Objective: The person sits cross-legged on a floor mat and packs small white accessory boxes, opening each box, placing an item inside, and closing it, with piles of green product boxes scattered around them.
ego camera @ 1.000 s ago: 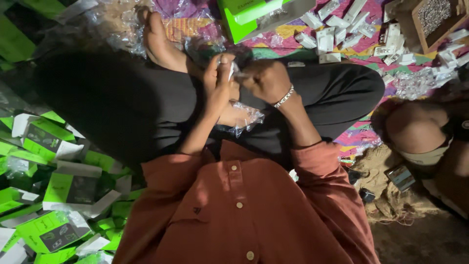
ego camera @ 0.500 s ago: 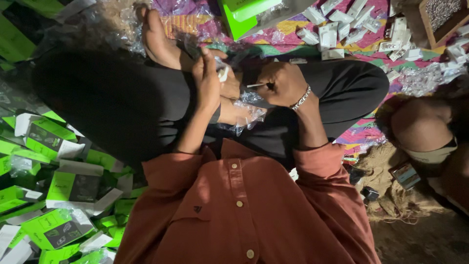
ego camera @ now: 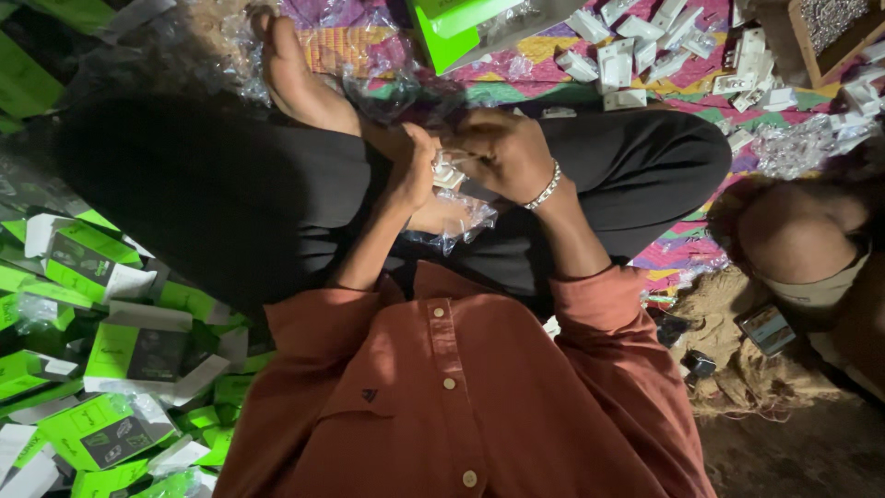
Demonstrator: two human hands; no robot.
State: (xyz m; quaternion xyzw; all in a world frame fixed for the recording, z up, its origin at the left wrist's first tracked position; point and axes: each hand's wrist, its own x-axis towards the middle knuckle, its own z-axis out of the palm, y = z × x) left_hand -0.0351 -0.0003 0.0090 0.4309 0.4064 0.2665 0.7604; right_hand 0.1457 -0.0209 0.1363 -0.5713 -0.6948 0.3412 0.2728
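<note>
I see both hands meeting over the crossed legs in black trousers point(ego camera: 277, 184). The left hand point(ego camera: 410, 171) and the right hand point(ego camera: 507, 152) close their fingers on a small white plastic part point(ego camera: 449, 172) held between them, left fingers on its left side, right fingers pinching from its right. Its long axis I cannot tell. Just below it hangs a crinkled clear plastic bag point(ego camera: 461, 221). Both hands look equally near the part.
</note>
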